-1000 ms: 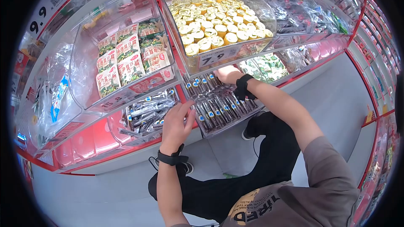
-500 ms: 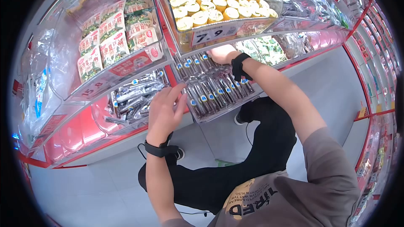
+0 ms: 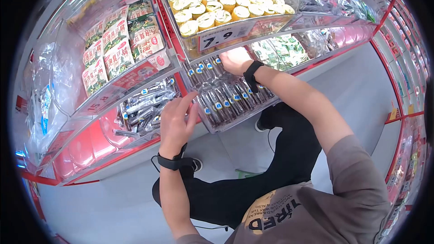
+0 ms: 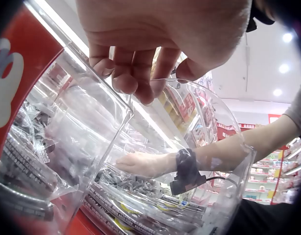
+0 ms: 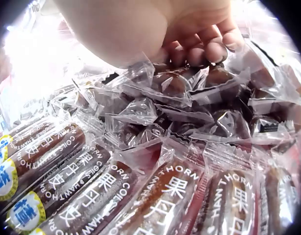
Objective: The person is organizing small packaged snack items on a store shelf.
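Two rows of hawthorn rolls in clear wrappers with blue-and-yellow labels lie in a clear plastic bin. My right hand reaches over the back row, under the upper shelf; in the right wrist view its fingertips rest on the wrapped rolls, and the left wrist view shows the hand stretched out low over them. Beside the bin's left front corner is my left hand, thumb apart and fingers loosely bent. The left wrist view has its fingertips right at the clear wall's rim.
Left of this bin, another bin holds loosely piled wrapped sticks. Overhead bins carry yellow rolls and flat snack packs. Green-and-white packets lie to the right. My bent knees are below the shelf.
Since a second ago the head view has shifted, so the shelves sit higher and further left. The right hand stays over the back row, and the left hand stays beside the bin's corner.
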`<state>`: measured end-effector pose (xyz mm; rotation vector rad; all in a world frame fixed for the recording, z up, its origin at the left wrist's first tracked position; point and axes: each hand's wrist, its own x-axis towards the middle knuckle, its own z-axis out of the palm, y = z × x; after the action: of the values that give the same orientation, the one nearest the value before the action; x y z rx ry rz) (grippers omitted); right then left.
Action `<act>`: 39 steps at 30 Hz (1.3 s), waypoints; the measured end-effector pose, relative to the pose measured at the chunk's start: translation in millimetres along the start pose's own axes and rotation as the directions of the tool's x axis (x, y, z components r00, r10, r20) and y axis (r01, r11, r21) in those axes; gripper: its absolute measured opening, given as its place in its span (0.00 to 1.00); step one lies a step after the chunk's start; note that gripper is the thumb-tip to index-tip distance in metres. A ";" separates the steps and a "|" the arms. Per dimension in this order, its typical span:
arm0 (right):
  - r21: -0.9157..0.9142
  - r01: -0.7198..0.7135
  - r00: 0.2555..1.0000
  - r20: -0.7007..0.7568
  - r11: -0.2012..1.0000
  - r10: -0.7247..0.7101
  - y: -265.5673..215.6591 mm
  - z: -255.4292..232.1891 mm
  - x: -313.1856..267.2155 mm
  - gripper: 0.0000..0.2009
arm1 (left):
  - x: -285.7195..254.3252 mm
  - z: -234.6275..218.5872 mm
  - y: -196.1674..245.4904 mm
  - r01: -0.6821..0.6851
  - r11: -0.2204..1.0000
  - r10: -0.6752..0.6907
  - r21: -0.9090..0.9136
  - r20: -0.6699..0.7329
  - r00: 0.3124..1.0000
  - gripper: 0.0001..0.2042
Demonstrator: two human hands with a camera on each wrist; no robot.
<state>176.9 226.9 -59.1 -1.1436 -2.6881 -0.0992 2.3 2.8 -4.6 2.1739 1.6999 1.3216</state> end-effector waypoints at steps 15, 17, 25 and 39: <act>-0.005 -0.105 0.991 0.084 0.994 0.105 -1.2 2.2 -15.8 0.24 | 1.9 2.5 -1.0 0.001 1.000 -0.001 0.000 -0.006 1.000 0.11; -0.015 -0.104 0.992 0.064 0.994 0.105 -2.9 2.0 -15.8 0.24 | 0.9 4.1 -1.1 -0.001 1.000 0.002 0.006 -0.056 0.998 0.10; 0.113 -0.210 0.973 0.121 0.971 0.197 -6.0 -9.6 -12.5 0.26 | -11.4 -10.5 -30.6 0.230 0.946 -0.169 0.227 -0.258 0.951 0.05; 0.592 0.109 0.932 0.219 0.798 -0.289 -43.0 -97.6 -64.7 0.17 | -39.4 -55.3 -84.5 0.583 0.622 -0.587 0.523 -0.183 0.789 0.34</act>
<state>206.5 137.3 22.3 -0.7173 -2.7674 0.8662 -98.2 -20.8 -37.8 1.5083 2.7333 0.6801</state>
